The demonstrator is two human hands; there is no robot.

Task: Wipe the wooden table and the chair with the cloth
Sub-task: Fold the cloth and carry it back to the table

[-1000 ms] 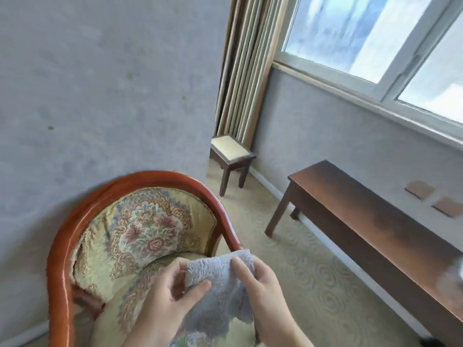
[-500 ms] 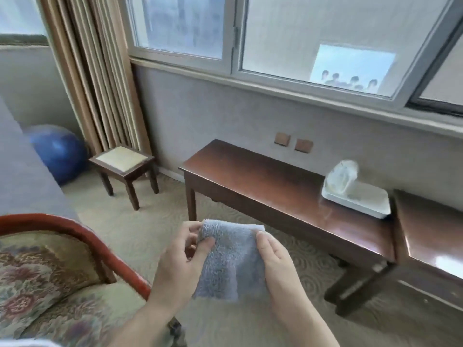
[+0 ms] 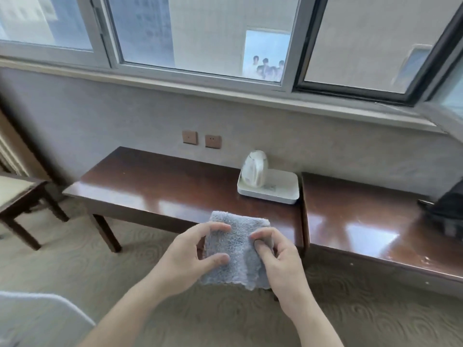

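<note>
Here, a folded grey cloth (image 3: pixel 236 249) held in the air between both hands, left hand (image 3: pixel 186 259) pinching its left edge between thumb and fingers, right hand (image 3: pixel 280 261) gripping its right edge with curled fingers, beyond it the glossy wooden table (image 3: pixel 155 181), a white tray (image 3: pixel 283 190) bearing a white kettle (image 3: pixel 255 169) farther back.

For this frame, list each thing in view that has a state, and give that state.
cloth: folded, held up in front of the table by both hands, not yet flat on it
left hand: pinches the cloth's left edge
right hand: grips the cloth's right side
wooden table: glossy top, not being wiped
kettle: upright on the white tray
window: left panes closed
</note>
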